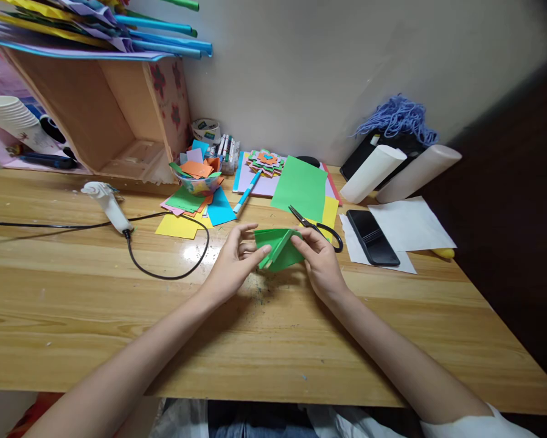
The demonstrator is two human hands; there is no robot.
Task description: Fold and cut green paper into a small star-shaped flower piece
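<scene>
A folded green paper (pixel 280 248) is held just above the wooden table (pixel 72 292) between both hands. My left hand (pixel 234 263) pinches its left edge with thumb and fingertips. My right hand (pixel 319 261) grips its right corner, fingers closed on the fold. Black-handled scissors (pixel 316 227) lie just behind my right hand.
A black phone (pixel 372 236) lies on white sheets at the right. A glue gun (pixel 106 204) with a looping black cord rests at the left. Coloured paper squares, a bowl of scraps (pixel 198 176), a blue pen (pixel 248 190), a green sheet (pixel 300 187) and paper rolls (pixel 376 173) sit behind.
</scene>
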